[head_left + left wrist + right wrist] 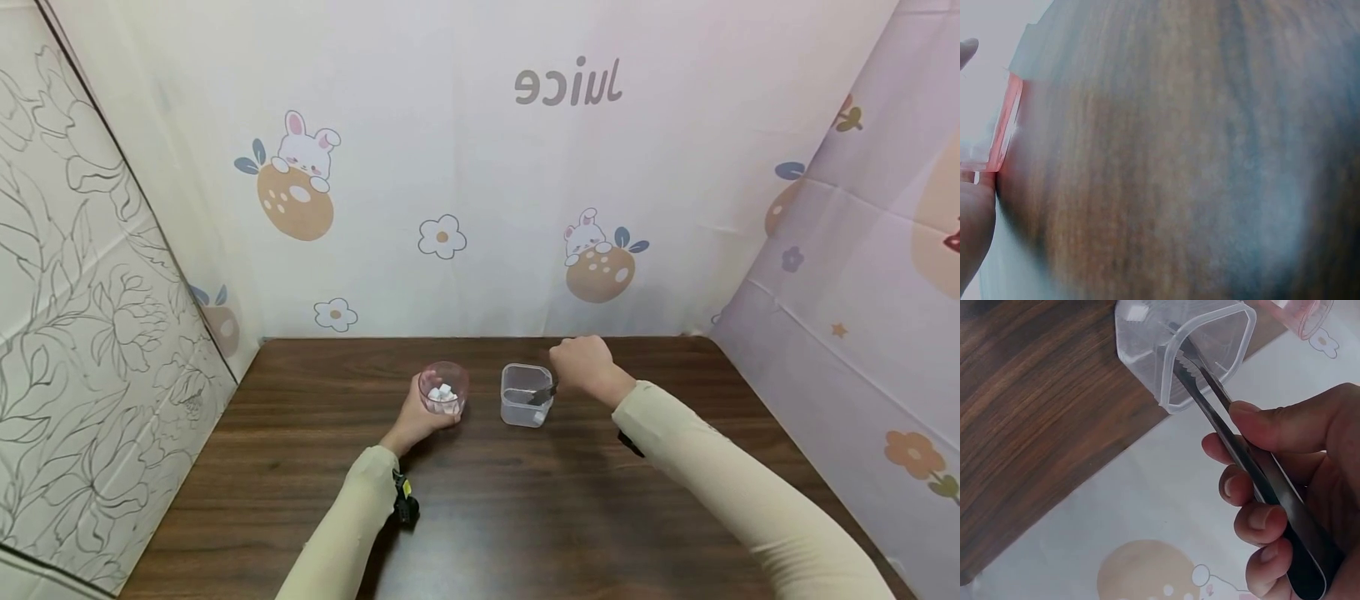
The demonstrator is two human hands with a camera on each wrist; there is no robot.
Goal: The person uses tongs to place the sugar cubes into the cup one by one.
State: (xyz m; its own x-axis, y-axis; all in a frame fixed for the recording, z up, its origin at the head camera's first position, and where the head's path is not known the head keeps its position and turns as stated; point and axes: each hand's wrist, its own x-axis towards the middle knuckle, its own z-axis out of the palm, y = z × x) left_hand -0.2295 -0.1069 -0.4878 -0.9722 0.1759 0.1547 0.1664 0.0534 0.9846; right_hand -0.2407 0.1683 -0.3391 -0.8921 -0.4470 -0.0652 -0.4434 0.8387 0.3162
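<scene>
My left hand (415,419) grips a see-through pinkish cup (460,381) on the table, thumb and fingers around its sides. Several white cubes (445,391) lie inside the cup. To its right stands a clear square plastic container (516,414) with a white cube (539,417) near its bottom corner. My right hand (588,367) holds dark metal tongs (1254,465) between thumb and fingers, over the container's right side. Their serrated tips reach in through the container's mouth, slightly apart. In the left wrist view only the cup's reddish edge (1009,122) and part of the hand show.
The dark wood table (480,517) reaches back to a printed cloth wall (390,167) with rabbits and flowers. Cloth panels also stand along the left and right sides. A black strap device (406,500) sits on my left wrist.
</scene>
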